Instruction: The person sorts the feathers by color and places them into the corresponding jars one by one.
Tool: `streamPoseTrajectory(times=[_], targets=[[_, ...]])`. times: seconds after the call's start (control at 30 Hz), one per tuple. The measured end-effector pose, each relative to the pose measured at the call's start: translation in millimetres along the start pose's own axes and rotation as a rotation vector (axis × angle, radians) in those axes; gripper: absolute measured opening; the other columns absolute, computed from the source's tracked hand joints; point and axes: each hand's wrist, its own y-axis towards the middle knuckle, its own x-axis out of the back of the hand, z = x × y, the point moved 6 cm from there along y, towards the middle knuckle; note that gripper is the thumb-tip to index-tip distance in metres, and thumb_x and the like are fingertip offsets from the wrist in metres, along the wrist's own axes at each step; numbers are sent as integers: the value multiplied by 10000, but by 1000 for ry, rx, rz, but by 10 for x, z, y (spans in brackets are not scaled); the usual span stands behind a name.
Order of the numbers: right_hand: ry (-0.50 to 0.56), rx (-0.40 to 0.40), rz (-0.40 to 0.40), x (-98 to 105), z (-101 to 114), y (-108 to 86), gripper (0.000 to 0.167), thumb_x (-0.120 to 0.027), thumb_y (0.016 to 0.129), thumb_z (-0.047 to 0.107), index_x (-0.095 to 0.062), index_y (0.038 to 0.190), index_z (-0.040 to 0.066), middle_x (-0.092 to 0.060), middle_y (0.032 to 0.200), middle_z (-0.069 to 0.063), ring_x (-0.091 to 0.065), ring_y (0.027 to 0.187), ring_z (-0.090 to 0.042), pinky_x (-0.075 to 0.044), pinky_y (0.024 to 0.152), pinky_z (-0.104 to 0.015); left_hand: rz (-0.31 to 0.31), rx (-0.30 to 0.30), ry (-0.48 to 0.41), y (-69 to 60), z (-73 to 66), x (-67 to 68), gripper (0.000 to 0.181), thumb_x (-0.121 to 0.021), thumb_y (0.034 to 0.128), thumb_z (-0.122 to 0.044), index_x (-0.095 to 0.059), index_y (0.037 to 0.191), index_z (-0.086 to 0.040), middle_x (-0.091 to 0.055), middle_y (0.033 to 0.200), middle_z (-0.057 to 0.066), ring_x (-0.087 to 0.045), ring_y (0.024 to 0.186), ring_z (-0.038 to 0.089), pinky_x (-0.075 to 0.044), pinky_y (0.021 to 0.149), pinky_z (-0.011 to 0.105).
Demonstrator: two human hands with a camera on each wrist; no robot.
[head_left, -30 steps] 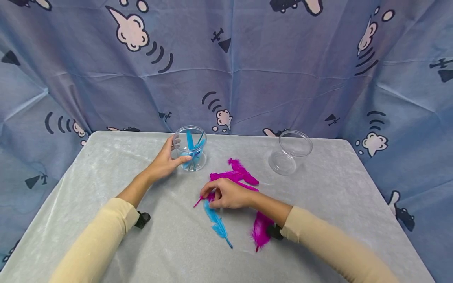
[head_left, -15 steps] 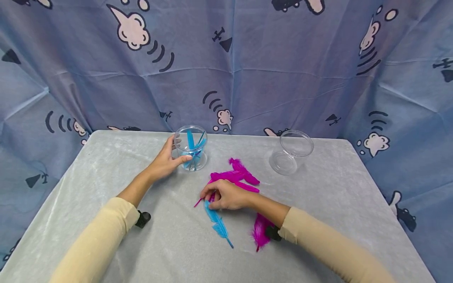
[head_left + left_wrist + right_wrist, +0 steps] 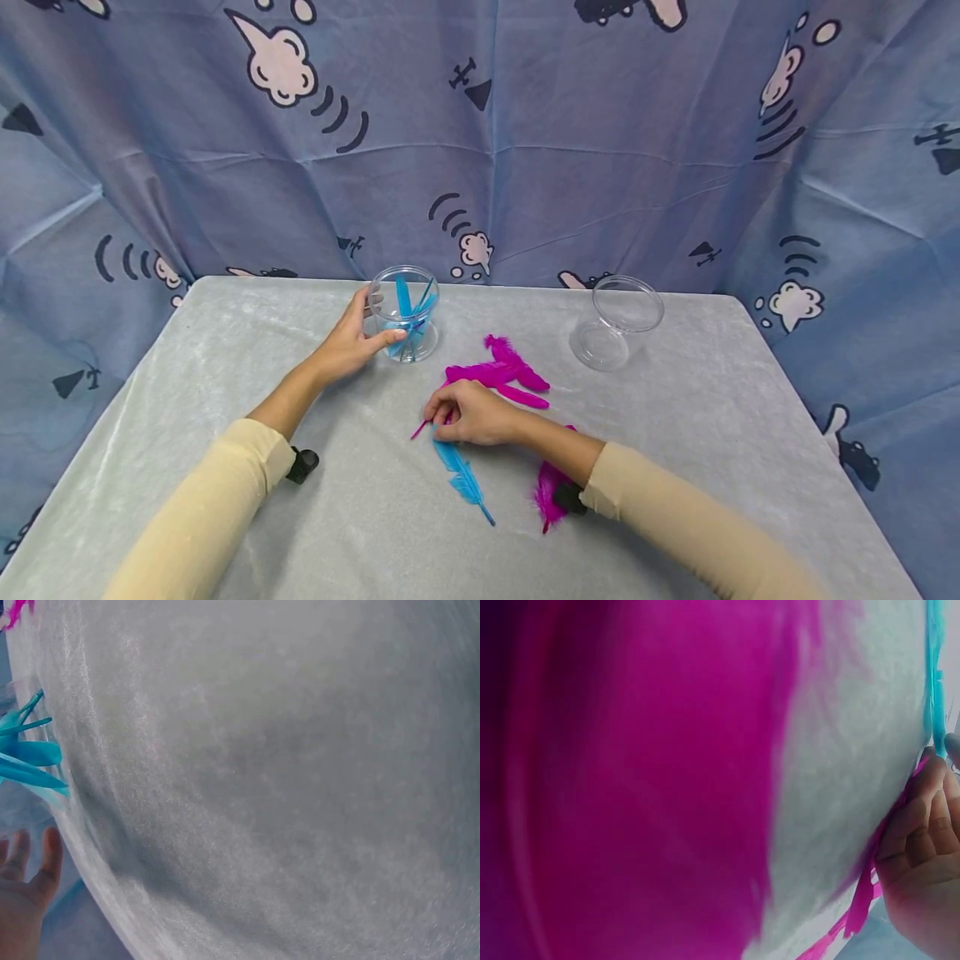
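A person in cream sleeves (image 3: 202,500) works at a pale grey bench (image 3: 360,508) with both hands busy. The left hand (image 3: 345,346) is curled round a clear jar (image 3: 429,343) at the far side, its thumb across the front and its fingers round the side and back; several blue feathers (image 3: 403,296) stand at a slant inside. The right hand (image 3: 483,414) pinches the far tip of a loose blue feather (image 3: 465,479) between thumb and fingertips, while the feather's shaft points back toward the person on the bench. Magenta feathers (image 3: 480,375) lie in a loose cluster just beyond the right hand, one thin quill poking out to the left of its fingertips. Another magenta feather (image 3: 549,487) lies partly beneath the right forearm and fills much of the right wrist view, blurred. A second clear jar (image 3: 630,331) stands upright farther right, well apart from both hands. Behind the bench hangs a blue curtain (image 3: 555,108) printed with cartoon clouds and planes.
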Motion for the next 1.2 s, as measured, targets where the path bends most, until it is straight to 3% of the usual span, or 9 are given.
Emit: streamPoseTrajectory(times=[0.33, 0.7, 0.9, 1.2], targets=[[19, -25, 3, -26, 14, -5, 155, -751, 853, 2, -721, 1003, 27, -644, 796, 30, -580, 695, -72, -525, 680, -194, 3, 3, -11, -11, -6, -3, 943, -696, 938, -382, -66, 1588, -120, -207, 1601, 196, -235, 1463, 390, -255, 1145, 591], [97, -25, 9, 96, 28, -55, 167, -731, 871, 6, -710, 1037, 4, -637, 843, 2, -579, 717, -110, -523, 682, -206, 4, 11, -12, -15, -18, -3, 938, -699, 936, -380, -78, 1583, -109, -220, 1594, 205, -248, 1454, 407, -253, 1140, 604], [111, -39, 24, 190, 63, -50, 155, -711, 897, 18, -703, 1052, 12, -630, 845, -4, -562, 681, -110, -505, 639, -210, 3, 13, -14, -9, -9, -4, 945, -698, 934, -392, -71, 1586, -117, -212, 1598, 201, -245, 1454, 411, -253, 1137, 613], [93, 0, -16, 459, 232, -35, 135, -642, 932, -4, -680, 1055, -44, -622, 850, -29, -575, 753, -157, -513, 706, -222, -10, 12, -10, -7, -3, -2, 939, -710, 927, -377, -92, 1581, -110, -225, 1592, 203, -265, 1442, 419, -271, 1130, 610]])
